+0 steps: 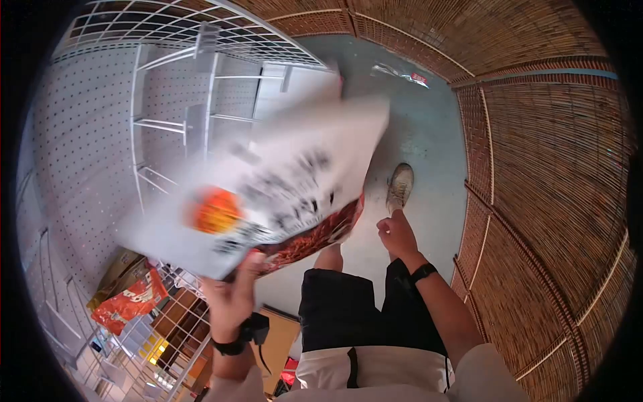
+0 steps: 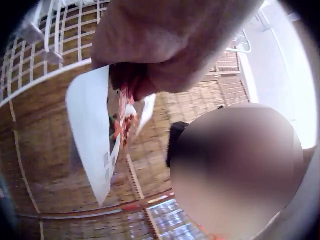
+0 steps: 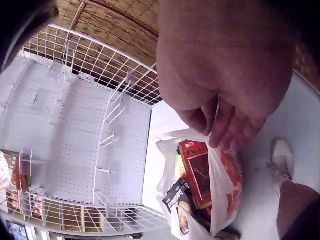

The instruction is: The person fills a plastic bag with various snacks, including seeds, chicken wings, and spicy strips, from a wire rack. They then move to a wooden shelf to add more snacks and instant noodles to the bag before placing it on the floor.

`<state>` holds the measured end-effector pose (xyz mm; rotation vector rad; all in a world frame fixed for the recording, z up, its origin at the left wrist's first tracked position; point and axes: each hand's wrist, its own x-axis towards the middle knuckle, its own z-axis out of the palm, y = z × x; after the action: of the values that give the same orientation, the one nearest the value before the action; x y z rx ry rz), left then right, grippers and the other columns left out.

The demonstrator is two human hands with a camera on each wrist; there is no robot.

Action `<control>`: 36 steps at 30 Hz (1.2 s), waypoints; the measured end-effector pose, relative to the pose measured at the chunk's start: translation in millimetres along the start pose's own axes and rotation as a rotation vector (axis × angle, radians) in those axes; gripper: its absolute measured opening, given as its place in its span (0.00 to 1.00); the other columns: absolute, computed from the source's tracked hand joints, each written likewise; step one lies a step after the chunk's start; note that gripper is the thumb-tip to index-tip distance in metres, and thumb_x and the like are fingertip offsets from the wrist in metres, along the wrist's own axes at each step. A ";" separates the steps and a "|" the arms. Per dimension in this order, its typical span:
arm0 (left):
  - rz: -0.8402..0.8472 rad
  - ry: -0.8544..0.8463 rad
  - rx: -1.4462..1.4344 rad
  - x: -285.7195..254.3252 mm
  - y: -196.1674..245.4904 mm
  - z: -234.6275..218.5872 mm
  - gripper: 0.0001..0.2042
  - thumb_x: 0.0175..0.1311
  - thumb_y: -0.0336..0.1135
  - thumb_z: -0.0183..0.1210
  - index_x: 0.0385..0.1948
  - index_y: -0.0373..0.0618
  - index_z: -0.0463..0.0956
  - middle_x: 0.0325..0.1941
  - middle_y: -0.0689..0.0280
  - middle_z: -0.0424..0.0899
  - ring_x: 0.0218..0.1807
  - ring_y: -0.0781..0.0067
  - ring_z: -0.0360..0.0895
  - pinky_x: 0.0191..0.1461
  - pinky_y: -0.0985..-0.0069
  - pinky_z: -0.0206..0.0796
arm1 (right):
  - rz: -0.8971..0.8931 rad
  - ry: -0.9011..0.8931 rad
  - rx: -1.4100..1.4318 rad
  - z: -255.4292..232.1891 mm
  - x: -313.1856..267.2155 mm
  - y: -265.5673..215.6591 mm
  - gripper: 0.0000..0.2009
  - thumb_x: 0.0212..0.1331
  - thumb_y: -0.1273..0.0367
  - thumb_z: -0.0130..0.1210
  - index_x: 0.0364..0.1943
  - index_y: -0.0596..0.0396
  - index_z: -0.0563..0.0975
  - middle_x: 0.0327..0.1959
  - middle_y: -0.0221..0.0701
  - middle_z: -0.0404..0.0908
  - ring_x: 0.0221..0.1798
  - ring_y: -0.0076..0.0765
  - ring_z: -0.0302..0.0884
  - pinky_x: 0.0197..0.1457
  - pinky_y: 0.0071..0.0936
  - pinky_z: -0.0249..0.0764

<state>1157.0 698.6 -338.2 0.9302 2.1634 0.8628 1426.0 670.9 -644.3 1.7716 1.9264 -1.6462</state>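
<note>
My left hand grips the near edge of a large white plastic bag printed with black text and an orange-red picture; the bag is raised and blurred in the head view. In the left wrist view, that hand pinches the bag's white edge. My right hand is at the bag's right side. The right wrist view shows its fingers curled on the rim of the bag. Inside lie a red box and other snack packets.
White pegboard shelving with wire hooks stands to my left, under a wire shelf. A red snack packet lies on a lower wire rack. A woven bamboo wall closes the right. My shoe and a loose packet are on the blue-grey floor.
</note>
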 end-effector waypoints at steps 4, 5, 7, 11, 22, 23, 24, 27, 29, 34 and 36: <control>-0.140 -0.326 0.377 -17.9 -102.0 31.0 0.07 0.61 0.27 0.52 0.36 0.34 0.75 0.32 0.47 0.79 0.35 0.43 0.76 0.33 0.64 0.68 | -0.127 -0.064 -0.012 29.9 35.9 26.5 0.07 0.48 0.72 0.54 0.31 0.58 0.79 0.33 0.43 0.80 0.36 0.42 0.78 0.41 0.32 0.74; -0.137 -0.305 0.358 -25.5 -144.5 41.7 0.07 0.61 0.29 0.52 0.32 0.35 0.76 0.30 0.45 0.78 0.33 0.42 0.76 0.32 0.62 0.67 | -0.095 -0.024 0.000 35.7 45.3 19.5 0.08 0.49 0.71 0.52 0.31 0.58 0.80 0.28 0.43 0.80 0.33 0.44 0.79 0.39 0.33 0.74; -0.316 -0.419 0.449 -36.4 -229.2 65.3 0.10 0.62 0.34 0.52 0.28 0.36 0.77 0.28 0.45 0.77 0.33 0.41 0.75 0.32 0.59 0.67 | -0.013 -0.057 0.012 33.1 53.0 -8.8 0.09 0.50 0.70 0.52 0.32 0.59 0.79 0.29 0.43 0.80 0.34 0.44 0.79 0.40 0.33 0.74; -0.310 -0.574 0.603 -40.6 -354.4 137.0 0.17 0.61 0.44 0.51 0.25 0.38 0.78 0.27 0.48 0.79 0.32 0.43 0.77 0.36 0.54 0.69 | -0.175 -0.188 -0.247 39.4 48.8 -2.3 0.11 0.52 0.69 0.51 0.37 0.58 0.78 0.30 0.43 0.80 0.37 0.44 0.79 0.41 0.34 0.73; -0.337 -0.331 0.220 22.0 -402.1 281.0 0.21 0.62 0.50 0.50 0.41 0.37 0.74 0.35 0.47 0.79 0.40 0.45 0.76 0.46 0.55 0.67 | 0.052 -0.157 0.087 51.0 51.3 24.7 0.06 0.44 0.73 0.56 0.29 0.54 0.79 0.35 0.41 0.69 0.40 0.47 0.71 0.44 0.39 0.70; -0.334 -0.264 0.357 15.0 -403.5 282.8 0.23 0.61 0.52 0.50 0.46 0.39 0.71 0.41 0.48 0.77 0.45 0.46 0.73 0.50 0.55 0.63 | 0.049 -0.168 0.072 50.8 61.6 14.9 0.06 0.44 0.73 0.56 0.29 0.54 0.79 0.35 0.41 0.69 0.40 0.47 0.71 0.44 0.39 0.70; -0.333 -0.200 0.496 5.5 -403.9 282.8 0.25 0.61 0.53 0.50 0.51 0.41 0.68 0.47 0.49 0.75 0.51 0.47 0.71 0.54 0.54 0.60 | -0.159 -0.080 -0.082 52.5 74.4 5.6 0.07 0.44 0.74 0.57 0.30 0.54 0.79 0.38 0.41 0.69 0.45 0.48 0.69 0.49 0.40 0.67; -0.377 -0.163 0.561 -23.9 -398.8 253.7 0.27 0.59 0.54 0.51 0.54 0.44 0.65 0.57 0.51 0.65 0.59 0.50 0.61 0.57 0.51 0.54 | -0.576 -0.005 -0.336 57.1 109.6 -45.9 0.08 0.43 0.72 0.58 0.30 0.53 0.80 0.52 0.44 0.67 0.56 0.50 0.61 0.59 0.43 0.60; -0.347 -0.026 0.618 -47.8 -407.0 237.6 0.25 0.59 0.53 0.52 0.53 0.46 0.66 0.57 0.51 0.64 0.60 0.50 0.60 0.57 0.50 0.53 | -0.722 -0.065 -0.500 71.6 129.7 -63.0 0.08 0.44 0.71 0.57 0.31 0.52 0.80 0.51 0.44 0.70 0.59 0.50 0.59 0.59 0.42 0.61; -0.618 0.255 0.642 -87.5 -455.3 234.2 0.17 0.54 0.37 0.57 0.47 0.53 0.70 0.56 0.47 0.61 0.58 0.45 0.60 0.52 0.55 0.58 | -0.670 -0.416 -0.830 104.2 155.0 -58.0 0.09 0.44 0.66 0.58 0.28 0.55 0.81 0.40 0.44 0.79 0.55 0.48 0.67 0.58 0.43 0.62; -0.645 0.324 0.386 -90.6 -465.8 237.7 0.14 0.50 0.25 0.53 0.41 0.48 0.70 0.49 0.49 0.68 0.52 0.49 0.67 0.50 0.59 0.62 | -0.437 -0.532 -0.454 107.1 154.5 -56.7 0.09 0.46 0.67 0.56 0.28 0.58 0.80 0.27 0.42 0.81 0.41 0.44 0.77 0.52 0.40 0.68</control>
<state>1209.4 452.4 -805.5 0.2049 2.7299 0.2916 1269.1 715.6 -753.5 0.6984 2.2485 -1.4105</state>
